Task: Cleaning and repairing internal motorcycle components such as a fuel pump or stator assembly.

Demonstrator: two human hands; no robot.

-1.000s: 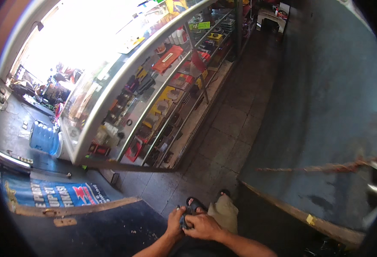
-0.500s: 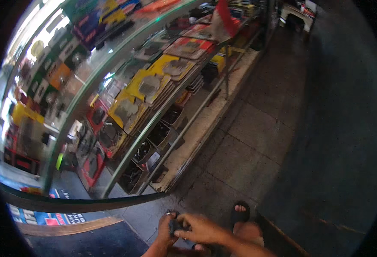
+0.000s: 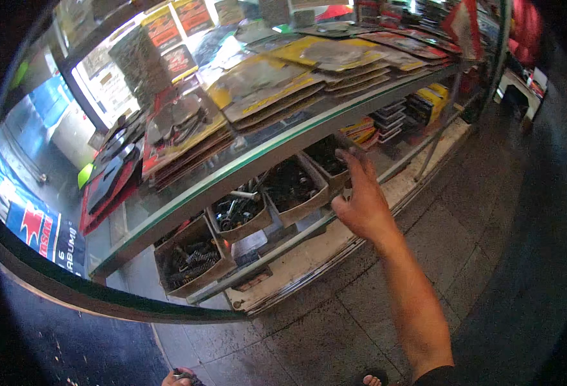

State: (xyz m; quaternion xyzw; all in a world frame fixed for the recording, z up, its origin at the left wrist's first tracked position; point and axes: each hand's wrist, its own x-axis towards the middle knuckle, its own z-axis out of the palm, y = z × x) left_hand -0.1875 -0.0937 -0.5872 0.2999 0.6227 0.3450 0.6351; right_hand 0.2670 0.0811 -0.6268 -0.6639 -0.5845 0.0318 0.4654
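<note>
My right hand [image 3: 359,199] reaches into the lower shelf of the glass display case, fingers apart, at the rightmost cardboard box of small dark parts [image 3: 320,154]; whether the fingertips touch it I cannot tell. Beside it stand a box of dark small parts [image 3: 294,184], a box with silvery metal pieces [image 3: 235,215] and a box of black springs [image 3: 192,257]. My left hand [image 3: 176,379], cut off at the lower edge, grips a dark metal part [image 3: 187,376].
Above, a glass shelf [image 3: 213,172] carries stacked flat yellow and red packages [image 3: 274,80]. The case's low ledge [image 3: 283,276] borders the tiled floor [image 3: 386,296]. A blue banner [image 3: 29,212] is at left, a small pale cabinet [image 3: 518,93] at far right.
The view has turned and moved close to the case's lower shelf. My right hand has left the dark part in my left hand and stretched forward to the boxes.
</note>
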